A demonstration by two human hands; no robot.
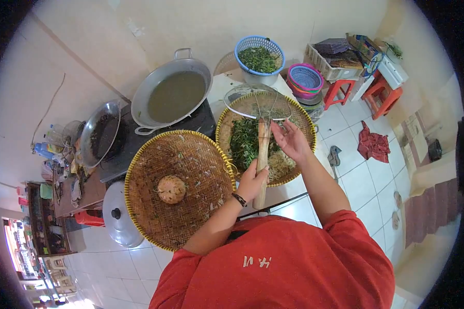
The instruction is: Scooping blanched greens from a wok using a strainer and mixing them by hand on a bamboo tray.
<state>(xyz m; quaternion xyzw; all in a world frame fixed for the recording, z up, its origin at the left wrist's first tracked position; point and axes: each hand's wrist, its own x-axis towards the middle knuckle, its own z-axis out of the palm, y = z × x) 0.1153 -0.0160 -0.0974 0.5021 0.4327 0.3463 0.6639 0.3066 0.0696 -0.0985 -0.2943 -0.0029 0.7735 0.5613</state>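
Observation:
My left hand [252,181] grips the wooden handle of a large wire skimmer [263,154], whose round mesh head lies beyond, over a yellow-rimmed woven bamboo tray [313,145]. Just right of the handle's upper end is my right hand [290,140], palm up with its fingers apart, near the wire joint. Chopped green leaves [243,139] and pale shreds [281,167] lie in that tray. A second bamboo tray [147,166], with scattered scraps and a round, holed tan object [171,189] on it, sits to the left under my left forearm.
A large metal wok of murky liquid [178,94] stands on the black stove, beside a smaller dark-bottomed wok [100,135]. Behind the tray is a blue basket of leaves [259,60]. Stacked baskets [305,79] stand right of it. A metal lid [120,220] is at lower left; a red cloth [373,143] lies on the floor.

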